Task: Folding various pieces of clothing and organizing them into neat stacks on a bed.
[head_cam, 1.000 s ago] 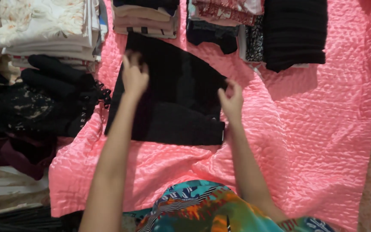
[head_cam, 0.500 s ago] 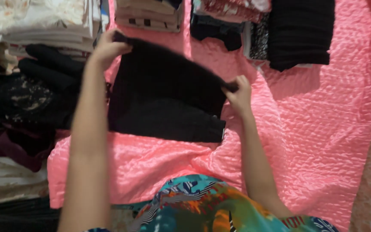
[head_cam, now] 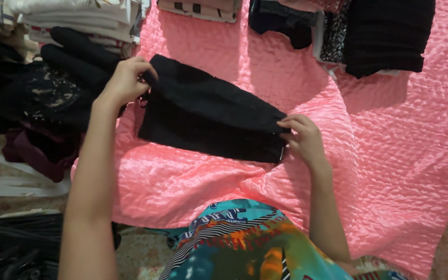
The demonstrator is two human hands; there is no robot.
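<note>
A black garment (head_cam: 208, 116), folded into a narrow strip, lies slanted on a pink quilted sheet (head_cam: 400, 155). My left hand (head_cam: 125, 80) pinches its upper left corner, fingers closed on the cloth. The right end of the fold is gripped by my right hand (head_cam: 302, 137), thumb on top. Both forearms reach in from the bottom of the view.
Dark clothes (head_cam: 53, 93) are heaped at the left edge of the sheet, with folded pale fabrics (head_cam: 79, 18) above them. Folded garments line the top: a beige stack (head_cam: 198, 8), a dark piece (head_cam: 281, 21), a black ribbed one (head_cam: 387, 33). My colourful dress (head_cam: 245, 243) fills the bottom.
The garment has been folded narrower, its top edge brought down. My left hand moved from the top of the cloth to its upper left corner, my right hand stayed at the right end.
</note>
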